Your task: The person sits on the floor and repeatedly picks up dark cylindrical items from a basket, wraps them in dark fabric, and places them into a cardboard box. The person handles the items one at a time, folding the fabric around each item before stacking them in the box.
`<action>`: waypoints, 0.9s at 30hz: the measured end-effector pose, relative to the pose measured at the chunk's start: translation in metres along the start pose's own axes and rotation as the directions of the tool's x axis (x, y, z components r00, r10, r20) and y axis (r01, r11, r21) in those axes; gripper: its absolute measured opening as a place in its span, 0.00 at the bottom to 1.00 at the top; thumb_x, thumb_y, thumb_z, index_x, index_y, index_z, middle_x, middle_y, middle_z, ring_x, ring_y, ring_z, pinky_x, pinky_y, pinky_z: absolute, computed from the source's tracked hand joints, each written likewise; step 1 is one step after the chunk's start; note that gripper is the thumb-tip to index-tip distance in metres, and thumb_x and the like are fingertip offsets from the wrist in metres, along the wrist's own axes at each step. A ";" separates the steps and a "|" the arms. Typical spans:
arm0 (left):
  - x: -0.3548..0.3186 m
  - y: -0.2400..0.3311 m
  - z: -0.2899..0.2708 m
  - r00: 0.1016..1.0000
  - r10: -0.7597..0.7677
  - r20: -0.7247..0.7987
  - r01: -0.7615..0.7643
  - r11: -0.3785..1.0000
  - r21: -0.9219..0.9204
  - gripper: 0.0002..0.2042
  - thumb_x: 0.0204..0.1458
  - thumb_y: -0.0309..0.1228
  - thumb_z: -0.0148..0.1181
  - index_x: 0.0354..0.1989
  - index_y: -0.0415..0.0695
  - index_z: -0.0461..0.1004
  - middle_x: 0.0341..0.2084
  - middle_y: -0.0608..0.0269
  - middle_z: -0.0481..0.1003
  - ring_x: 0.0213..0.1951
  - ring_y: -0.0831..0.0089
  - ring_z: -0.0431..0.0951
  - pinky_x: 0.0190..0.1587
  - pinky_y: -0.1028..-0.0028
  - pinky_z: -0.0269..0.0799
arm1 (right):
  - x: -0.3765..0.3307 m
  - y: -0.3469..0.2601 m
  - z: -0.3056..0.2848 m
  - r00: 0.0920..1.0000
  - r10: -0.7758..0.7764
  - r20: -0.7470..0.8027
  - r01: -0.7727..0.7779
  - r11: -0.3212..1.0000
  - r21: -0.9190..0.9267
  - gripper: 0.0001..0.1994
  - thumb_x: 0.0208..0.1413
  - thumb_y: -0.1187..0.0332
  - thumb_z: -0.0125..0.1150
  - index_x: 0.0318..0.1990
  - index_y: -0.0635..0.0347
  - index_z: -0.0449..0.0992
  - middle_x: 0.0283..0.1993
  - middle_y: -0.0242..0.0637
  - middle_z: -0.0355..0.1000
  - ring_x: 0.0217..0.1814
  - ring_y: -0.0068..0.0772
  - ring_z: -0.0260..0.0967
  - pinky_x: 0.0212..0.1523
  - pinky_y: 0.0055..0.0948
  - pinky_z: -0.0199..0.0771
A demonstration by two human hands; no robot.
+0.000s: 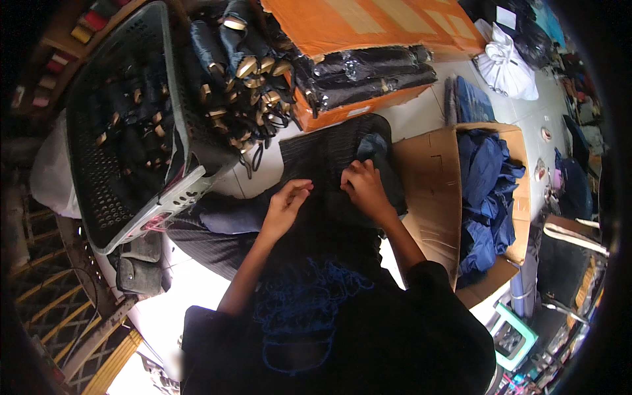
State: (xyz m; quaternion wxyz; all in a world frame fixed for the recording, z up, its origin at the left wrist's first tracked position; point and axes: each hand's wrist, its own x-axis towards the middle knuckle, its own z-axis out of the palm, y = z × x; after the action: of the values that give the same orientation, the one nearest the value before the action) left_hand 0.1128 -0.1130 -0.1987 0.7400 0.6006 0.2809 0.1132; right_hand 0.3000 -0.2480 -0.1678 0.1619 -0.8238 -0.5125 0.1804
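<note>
A dark folded umbrella (329, 197) lies across my lap, its black fabric spreading up to a blue-grey patch (375, 146). My left hand (287, 204) pinches the fabric with curled fingers near the middle. My right hand (364, 187) grips the fabric a little further right, close to the blue-grey patch. Both hands rest on the same piece, a short gap between them. Blue threads (309, 296) cling to my dark shirt below.
A grey plastic basket (172, 99) holding dark folded umbrellas tilts at the left. Loose umbrellas with gold-tipped handles (253, 72) pile beside it. An orange box (368, 26) carries wrapped black umbrellas (368, 72). An open cardboard box (428, 178) with blue fabric (487, 191) stands right.
</note>
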 end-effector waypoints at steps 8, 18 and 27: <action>0.000 -0.005 0.017 1.000 0.003 0.004 -0.004 0.949 0.315 0.12 0.58 0.28 0.54 0.49 0.41 0.72 0.38 0.60 0.78 0.38 0.75 0.77 0.39 0.75 0.72 | -0.003 -0.004 0.030 0.972 -0.234 -0.031 0.217 0.940 -0.263 0.10 0.43 0.71 0.67 0.33 0.59 0.74 0.36 0.39 0.73 0.46 0.47 0.68 0.42 0.40 0.66; -0.019 0.020 -0.012 0.995 -0.068 -0.079 0.063 0.996 -0.068 0.12 0.59 0.31 0.53 0.46 0.37 0.74 0.35 0.64 0.77 0.35 0.79 0.73 0.40 0.77 0.70 | 0.014 -0.032 -0.015 0.988 -0.054 0.146 -0.046 0.796 0.604 0.08 0.49 0.75 0.63 0.36 0.65 0.73 0.28 0.40 0.70 0.33 0.32 0.68 0.33 0.28 0.67; -0.031 0.067 -0.022 0.907 0.082 -0.413 -0.168 0.970 -0.175 0.07 0.57 0.30 0.57 0.33 0.38 0.73 0.24 0.73 0.70 0.28 0.85 0.67 0.32 0.82 0.65 | 0.031 -0.117 -0.009 0.955 -0.045 -0.293 0.250 0.652 0.716 0.12 0.49 0.76 0.65 0.41 0.66 0.73 0.38 0.40 0.72 0.34 0.27 0.70 0.32 0.22 0.69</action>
State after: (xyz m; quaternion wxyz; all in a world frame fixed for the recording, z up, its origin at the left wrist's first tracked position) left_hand 0.0862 -0.0933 -0.1285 0.7157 0.5010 0.3749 0.3103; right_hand 0.2253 -0.1713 -0.1113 0.5620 -0.6558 -0.4346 0.2553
